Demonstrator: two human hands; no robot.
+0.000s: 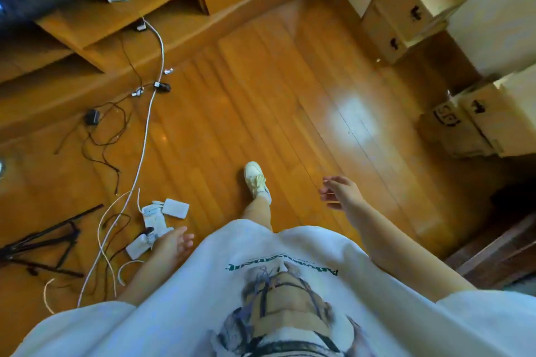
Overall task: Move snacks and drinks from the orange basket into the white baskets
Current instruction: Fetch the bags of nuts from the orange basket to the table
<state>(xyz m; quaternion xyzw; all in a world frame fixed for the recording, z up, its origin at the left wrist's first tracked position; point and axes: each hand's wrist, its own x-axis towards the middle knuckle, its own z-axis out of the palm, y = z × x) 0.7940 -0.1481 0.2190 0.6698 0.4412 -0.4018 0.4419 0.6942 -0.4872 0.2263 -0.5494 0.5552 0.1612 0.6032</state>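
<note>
Your left hand (174,243) and right hand (339,191) hung relaxed, fingers released, holding nothing. No basket, snack or drink showed near them, so how they would handle couldn't be judged.

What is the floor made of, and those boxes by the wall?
The floor looks like glossy varnished wood: long orange planks with seams and a bright glare patch. The boxes look like matte brown cardboard, with folded flaps and black printed marks.
</note>
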